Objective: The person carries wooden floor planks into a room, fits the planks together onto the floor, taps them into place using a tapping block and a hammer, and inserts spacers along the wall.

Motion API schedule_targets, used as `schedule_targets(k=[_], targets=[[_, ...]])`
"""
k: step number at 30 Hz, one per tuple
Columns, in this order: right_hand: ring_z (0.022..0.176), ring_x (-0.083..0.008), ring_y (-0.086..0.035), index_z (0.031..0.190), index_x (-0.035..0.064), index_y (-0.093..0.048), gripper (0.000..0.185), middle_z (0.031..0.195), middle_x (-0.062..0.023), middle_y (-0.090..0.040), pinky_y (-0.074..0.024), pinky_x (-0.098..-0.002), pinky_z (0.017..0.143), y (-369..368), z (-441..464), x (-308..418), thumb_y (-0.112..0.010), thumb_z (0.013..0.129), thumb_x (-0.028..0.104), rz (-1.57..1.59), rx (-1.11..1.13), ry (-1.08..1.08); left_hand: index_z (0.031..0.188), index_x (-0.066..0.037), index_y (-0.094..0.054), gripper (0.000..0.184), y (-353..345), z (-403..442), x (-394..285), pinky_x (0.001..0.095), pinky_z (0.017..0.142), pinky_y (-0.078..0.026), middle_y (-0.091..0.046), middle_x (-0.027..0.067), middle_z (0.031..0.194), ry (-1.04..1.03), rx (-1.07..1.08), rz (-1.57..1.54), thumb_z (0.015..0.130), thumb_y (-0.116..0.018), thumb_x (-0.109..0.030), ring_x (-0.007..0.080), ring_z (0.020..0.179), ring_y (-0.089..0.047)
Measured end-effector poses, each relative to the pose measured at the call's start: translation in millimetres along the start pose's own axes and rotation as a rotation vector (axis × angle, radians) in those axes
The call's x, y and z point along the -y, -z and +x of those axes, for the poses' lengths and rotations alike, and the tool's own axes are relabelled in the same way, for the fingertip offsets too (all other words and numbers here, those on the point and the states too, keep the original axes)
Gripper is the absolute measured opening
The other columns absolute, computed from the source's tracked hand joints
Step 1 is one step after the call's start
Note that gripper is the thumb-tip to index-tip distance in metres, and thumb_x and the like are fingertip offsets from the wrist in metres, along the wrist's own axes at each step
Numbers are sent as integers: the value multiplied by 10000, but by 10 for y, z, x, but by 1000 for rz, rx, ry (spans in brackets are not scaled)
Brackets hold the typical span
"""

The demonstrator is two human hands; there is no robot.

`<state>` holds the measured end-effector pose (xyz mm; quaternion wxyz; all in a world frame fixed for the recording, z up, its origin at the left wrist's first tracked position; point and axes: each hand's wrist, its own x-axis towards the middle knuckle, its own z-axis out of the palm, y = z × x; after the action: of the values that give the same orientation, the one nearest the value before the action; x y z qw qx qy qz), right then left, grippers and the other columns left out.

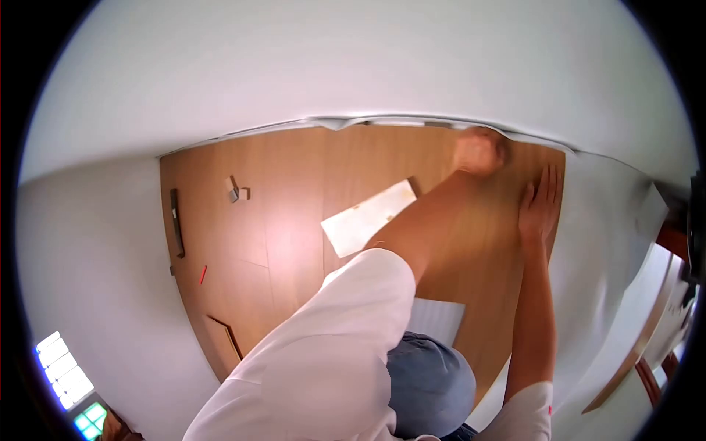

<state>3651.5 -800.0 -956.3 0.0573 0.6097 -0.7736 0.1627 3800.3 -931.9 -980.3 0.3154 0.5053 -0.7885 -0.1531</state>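
My left hand [482, 151] is at the far edge of a wood-look surface [294, 191], close to the pale wall. It looks like a closed fist, but motion smears it, and whatever it may hold is hidden. Along the right edge of the same surface, my right hand [540, 209] lies flat with its fingers stretched out. A thin pale strip [397, 123] runs along the far edge, beside my left hand. Partly behind my left forearm lies a white rectangular board [368, 218] with small brownish marks.
Small blocks [234, 192] sit at the left. Near the left edge are a long dark bar [176, 223], a thin red stick [204, 275] and a dark-edged wooden piece [224, 339]. A pale sheet [439, 317] lies near my knee. White walls border the surface.
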Motion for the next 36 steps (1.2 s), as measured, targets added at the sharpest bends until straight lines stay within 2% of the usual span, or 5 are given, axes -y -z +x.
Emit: schedule_targets(k=[11,19,23,27,36], targets=[[1473,-342,-339,1468,40,-468,483,1574,-143,-402,-274,-483,1210,645,-2116,670,-477,999,153,77,172,-149,879,-91,-733,172,30,-24,30,428,844,-542,-722,114,919,30,29,-52,760,-647,-182,299,902,-680],[1443,-339,-387,1438,44,-507,449,1539,-125,-456,-301,-473,1195,607,-2154,623,-459,1002,144,86,92,-132,1181,-69,-693,340,794,-220,277,413,897,-537,-701,140,1054,308,513,-632,875,-664,-212,327,985,-654],[1432,-341,-404,1429,40,-516,440,1525,-124,-474,-322,-468,1183,602,-2167,630,-457,1001,123,63,92,-124,1240,-67,-650,316,1775,-822,971,410,899,-541,-661,125,1121,7,220,-442,940,-603,-155,332,1002,-653],[1423,-346,-415,1422,37,-523,430,1517,-126,-483,-328,-473,1179,634,-2149,657,-456,1004,114,74,76,-123,1208,-52,-630,292,2720,-1538,1994,479,900,-506,-615,200,1199,226,-74,-30,919,-610,-87,414,1081,-580],[1429,-344,-407,1429,41,-511,431,1522,-136,-474,-325,-476,1177,619,-2155,659,-451,1008,108,61,84,-101,1537,-19,-333,660,3072,-2552,2483,514,1228,-199,-274,229,1613,489,24,567,994,-494,-359,415,1493,-238]])
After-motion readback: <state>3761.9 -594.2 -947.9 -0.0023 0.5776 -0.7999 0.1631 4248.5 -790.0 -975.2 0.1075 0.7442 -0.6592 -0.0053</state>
